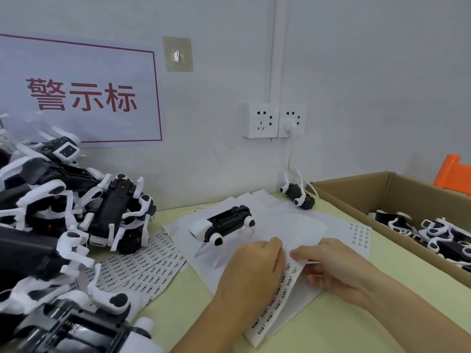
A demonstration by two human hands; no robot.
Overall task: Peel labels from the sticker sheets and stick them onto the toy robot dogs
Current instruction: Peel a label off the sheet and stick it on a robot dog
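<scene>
Hands: left [257,266], right [328,266] pinching sticker sheet [277,299]; wrists low.

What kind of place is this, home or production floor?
Most likely a small assembly or packing workstation: a pile of identical toy robot dogs, a cardboard box holding more of them, and label sheets spread across the table.

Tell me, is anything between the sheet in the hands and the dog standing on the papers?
Nothing visible. Both hands hold the sheet; only flat papers lie between it and the dog.
</scene>
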